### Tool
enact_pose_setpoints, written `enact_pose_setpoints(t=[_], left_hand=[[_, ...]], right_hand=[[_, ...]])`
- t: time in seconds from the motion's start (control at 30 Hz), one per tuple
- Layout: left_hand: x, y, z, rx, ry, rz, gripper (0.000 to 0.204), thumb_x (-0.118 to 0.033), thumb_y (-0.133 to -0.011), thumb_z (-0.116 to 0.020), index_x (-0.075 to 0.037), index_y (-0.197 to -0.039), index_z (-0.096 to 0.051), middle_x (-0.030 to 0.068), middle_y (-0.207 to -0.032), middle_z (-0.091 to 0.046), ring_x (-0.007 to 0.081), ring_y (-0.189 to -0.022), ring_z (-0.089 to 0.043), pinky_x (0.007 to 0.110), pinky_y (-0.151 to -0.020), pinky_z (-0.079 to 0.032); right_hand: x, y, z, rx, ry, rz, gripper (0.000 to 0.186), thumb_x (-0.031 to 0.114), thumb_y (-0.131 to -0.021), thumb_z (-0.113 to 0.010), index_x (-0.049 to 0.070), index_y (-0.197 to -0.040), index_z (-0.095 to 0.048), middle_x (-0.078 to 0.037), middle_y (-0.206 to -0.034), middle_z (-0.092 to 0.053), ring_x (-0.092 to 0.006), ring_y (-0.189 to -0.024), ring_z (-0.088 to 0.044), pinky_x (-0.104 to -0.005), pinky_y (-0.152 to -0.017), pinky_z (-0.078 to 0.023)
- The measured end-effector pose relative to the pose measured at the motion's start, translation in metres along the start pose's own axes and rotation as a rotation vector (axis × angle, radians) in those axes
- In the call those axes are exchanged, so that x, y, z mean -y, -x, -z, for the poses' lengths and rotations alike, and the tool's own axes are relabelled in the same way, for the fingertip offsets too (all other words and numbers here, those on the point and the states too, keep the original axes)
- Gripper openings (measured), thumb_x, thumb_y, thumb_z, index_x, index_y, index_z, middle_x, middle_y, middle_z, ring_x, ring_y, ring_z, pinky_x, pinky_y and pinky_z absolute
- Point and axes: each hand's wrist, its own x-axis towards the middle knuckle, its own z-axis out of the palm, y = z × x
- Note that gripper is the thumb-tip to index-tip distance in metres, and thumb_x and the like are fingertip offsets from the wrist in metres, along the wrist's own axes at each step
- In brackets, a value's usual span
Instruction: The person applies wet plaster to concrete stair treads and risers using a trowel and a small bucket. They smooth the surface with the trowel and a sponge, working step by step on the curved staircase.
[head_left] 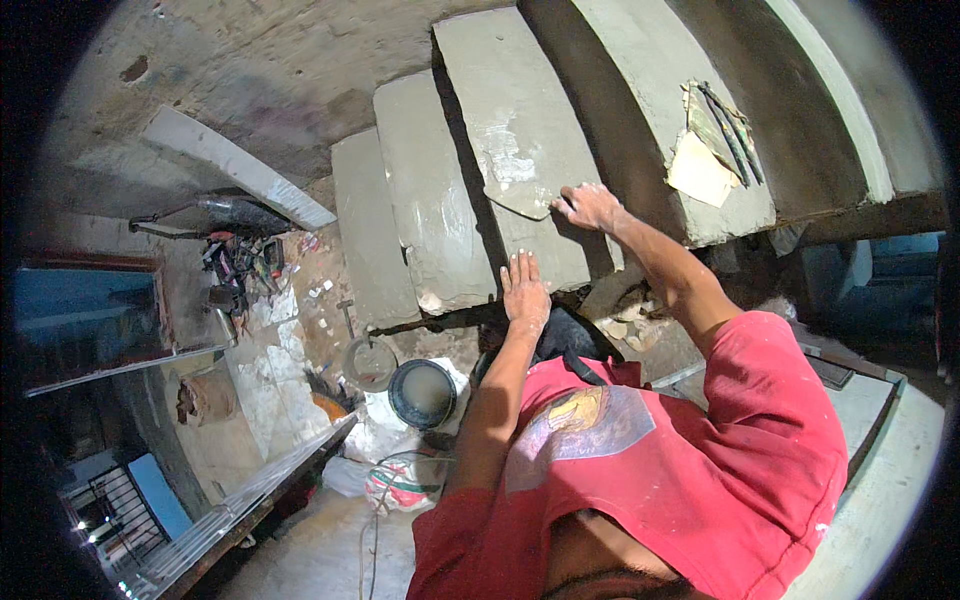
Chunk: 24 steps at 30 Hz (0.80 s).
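Observation:
My right hand (588,208) is closed on a trowel (520,200), whose flat triangular blade rests against the grey plastered surface of a concrete step (505,110), just below a patch of paler, shinier smears. My left hand (524,290) lies flat near the lower end of that same step, fingers stretched out and pointing up toward the trowel, with white dust on the fingertips. More plastered steps (380,210) run to the left and right, with dark risers between them.
Paper and dark sticks (715,150) lie on a step at upper right. Below left stand a black bucket (420,395) of cloudy liquid and another container (370,362). Tools (240,270) are piled by a pale board (235,165). A railing (250,480) crosses the lower left; sacks (400,480) lie nearby.

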Motion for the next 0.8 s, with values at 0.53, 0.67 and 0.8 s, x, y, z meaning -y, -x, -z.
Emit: enact_pose_setpoints(t=[0.53,0.67,0.8], left_hand=[[0.062,0.053,0.03,-0.136,0.28,0.268,0.059,-0.035,-0.105,-0.056,0.003,-0.15,-0.049,0.0275,-0.157,-0.047,0.0426,-0.149,-0.04,0.058,-0.125,-0.026],[0.054,0.04,0.031,-0.188,0.433,0.275,0.058,-0.033,-0.105,-0.055,0.004,-0.15,-0.048,0.0288,-0.155,-0.047,0.0445,-0.148,-0.04,0.059,-0.124,-0.026],[0.052,0.048,0.03,-0.225,0.533,0.337,0.056,-0.028,-0.104,-0.057,0.007,-0.147,-0.049,0.0325,-0.149,-0.052,0.0476,-0.142,-0.046,0.055,-0.121,-0.033]], right_hand=[[0.057,0.147,-0.023,-0.104,-0.665,-0.306,0.046,0.038,-0.099,-0.066,-0.002,-0.121,-0.059,-0.028,-0.094,-0.071,-0.0385,-0.089,-0.071,-0.048,-0.083,-0.054],[0.088,0.105,0.001,-0.123,-0.606,-0.234,0.051,0.039,-0.095,-0.072,-0.003,-0.12,-0.059,-0.03,-0.103,-0.071,-0.042,-0.097,-0.07,-0.0511,-0.085,-0.052],[0.113,0.074,0.009,-0.158,-0.688,-0.169,0.051,0.039,-0.094,-0.073,-0.004,-0.118,-0.062,-0.032,-0.105,-0.072,-0.045,-0.098,-0.071,-0.0531,-0.086,-0.052]])
